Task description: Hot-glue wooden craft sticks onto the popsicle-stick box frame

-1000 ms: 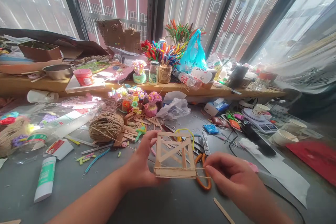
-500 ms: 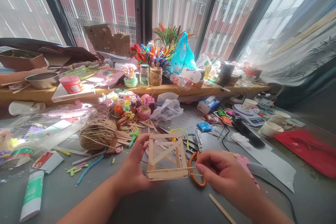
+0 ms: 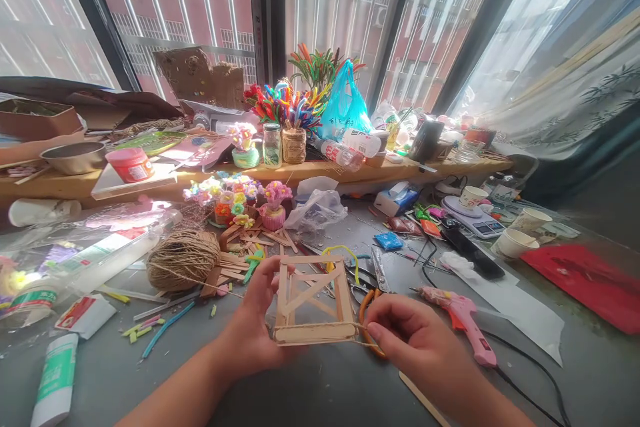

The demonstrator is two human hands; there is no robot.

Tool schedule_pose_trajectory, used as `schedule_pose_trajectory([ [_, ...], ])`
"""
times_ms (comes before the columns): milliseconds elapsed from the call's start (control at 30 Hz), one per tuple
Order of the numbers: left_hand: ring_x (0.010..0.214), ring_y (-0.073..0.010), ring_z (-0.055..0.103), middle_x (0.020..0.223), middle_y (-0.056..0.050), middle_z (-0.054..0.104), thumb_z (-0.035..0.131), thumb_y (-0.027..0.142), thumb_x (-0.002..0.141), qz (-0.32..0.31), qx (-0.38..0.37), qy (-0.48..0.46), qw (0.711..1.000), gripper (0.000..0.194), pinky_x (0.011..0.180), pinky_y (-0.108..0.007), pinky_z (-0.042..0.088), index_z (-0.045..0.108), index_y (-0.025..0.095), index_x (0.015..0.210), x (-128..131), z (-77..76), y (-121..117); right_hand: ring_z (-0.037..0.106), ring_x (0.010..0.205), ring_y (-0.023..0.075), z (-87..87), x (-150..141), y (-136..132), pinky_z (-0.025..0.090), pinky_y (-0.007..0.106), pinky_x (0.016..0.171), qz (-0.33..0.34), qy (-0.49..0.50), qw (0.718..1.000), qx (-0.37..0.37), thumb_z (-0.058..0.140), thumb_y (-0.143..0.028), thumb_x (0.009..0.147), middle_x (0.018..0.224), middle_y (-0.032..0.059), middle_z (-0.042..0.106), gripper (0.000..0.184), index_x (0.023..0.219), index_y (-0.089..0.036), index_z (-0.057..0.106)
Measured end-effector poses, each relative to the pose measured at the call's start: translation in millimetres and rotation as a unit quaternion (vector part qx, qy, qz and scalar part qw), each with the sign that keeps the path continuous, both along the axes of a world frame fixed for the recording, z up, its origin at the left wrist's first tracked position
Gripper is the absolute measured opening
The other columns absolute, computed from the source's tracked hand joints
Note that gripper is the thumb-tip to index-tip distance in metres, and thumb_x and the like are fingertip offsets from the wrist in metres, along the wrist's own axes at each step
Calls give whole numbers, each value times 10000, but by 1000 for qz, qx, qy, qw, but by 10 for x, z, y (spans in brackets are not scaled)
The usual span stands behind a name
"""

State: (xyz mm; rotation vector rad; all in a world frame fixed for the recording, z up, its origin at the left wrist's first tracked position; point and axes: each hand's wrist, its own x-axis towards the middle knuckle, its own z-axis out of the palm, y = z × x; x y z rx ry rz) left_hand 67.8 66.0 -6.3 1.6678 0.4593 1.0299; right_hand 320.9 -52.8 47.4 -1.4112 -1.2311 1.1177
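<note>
My left hand [image 3: 245, 323] grips the left side of a small craft-stick frame [image 3: 316, 333], which has sticks crossing diagonally inside it. Twine [image 3: 369, 343] runs along the frame's near bar, and its strand at the right side is pinched in the closed fingers of my right hand [image 3: 417, 333]. From the left, another strand leads back to a ball of jute twine [image 3: 183, 261]. Behind the right fingers lie scissors with orange handles [image 3: 366, 310], partly covered. A pink glue gun [image 3: 467, 323] rests just right of that hand.
Loose craft sticks [image 3: 235, 270] and a pink flower pot [image 3: 274, 213] stand beyond the frame. A white tube [image 3: 55, 377] lies at the left. Paper cups [image 3: 515, 243], a kitchen scale [image 3: 483, 223] and a red sheet [image 3: 580, 287] occupy the right. One craft stick [image 3: 423, 399] lies near the front.
My right hand has shifted slightly left and down, closer to the frame, uncovering more of the glue gun. Twine now shows along the near bar's upper edge. The frame is tilted slightly differently.
</note>
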Motion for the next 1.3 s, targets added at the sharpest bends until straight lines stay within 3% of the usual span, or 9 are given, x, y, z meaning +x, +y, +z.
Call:
schedule_pose_trajectory([
  [300,1231,-336,657,1400,-76,544,907,233,708,15,-15,-39,999,965,1051,-447,578,414,429,1514,8,132,-29,465,644,141,-49,-124,-14,374,258,589,-28,90,996,4,823,-591,855,709,-15,580,406,824,-198,726],
  [533,1299,-372,642,1440,-76,537,935,308,741,4,-13,-49,999,981,1089,-494,574,400,475,1545,5,86,-47,458,633,134,-80,-167,10,361,253,575,-23,118,993,6,850,-626,820,673,-23,573,449,785,-198,720],
  [767,1343,-361,625,1459,-87,524,924,424,782,-3,2,-71,997,969,1086,-487,576,372,482,1577,-7,67,-46,425,606,106,-59,-240,74,308,245,549,-15,169,984,-64,953,-650,673,655,-48,556,551,746,-200,644],
  [867,1372,-370,606,1461,-100,533,923,428,793,6,1,-71,997,954,1116,-498,553,387,465,1581,-9,73,-40,310,523,58,-151,-216,113,199,238,492,6,240,964,-112,998,-630,614,634,-84,520,613,749,-211,572],
  [967,1390,-380,600,1484,-89,531,928,424,788,0,1,-75,997,964,1114,-493,564,388,484,1585,4,94,-60,184,492,40,-239,-221,123,110,234,473,47,308,938,-154,993,-633,624,627,-119,459,636,912,-215,609],
  [1067,1366,-386,625,1469,-84,554,913,440,798,0,1,-76,997,916,1088,-478,590,422,465,1570,19,135,-88,124,495,48,-286,-261,113,85,220,467,122,373,903,-176,957,-605,699,614,-134,379,640,1102,-209,656],
  [1133,1361,-394,633,1476,-85,560,905,439,805,-3,-6,-61,998,875,1086,-481,595,449,447,1551,14,155,-89,111,485,48,-307,-288,110,89,218,459,149,400,887,-174,941,-565,738,601,-135,363,581,1103,-202,671],
  [1200,1397,-411,609,1534,-94,541,883,426,828,-14,-8,-35,999,872,1111,-513,576,423,440,1568,-2,150,-69,101,476,47,-322,-300,116,87,221,454,140,393,893,-170,931,-560,745,576,-140,347,552,1071,-191,682],
  [1300,1480,-426,531,1628,-135,479,864,322,838,-14,20,22,999,1041,1205,-585,470,238,424,1663,-30,95,-17,111,475,51,-322,-278,136,88,226,452,105,357,911,-175,939,-586,710,556,-151,331,603,1075,-186,673],
])
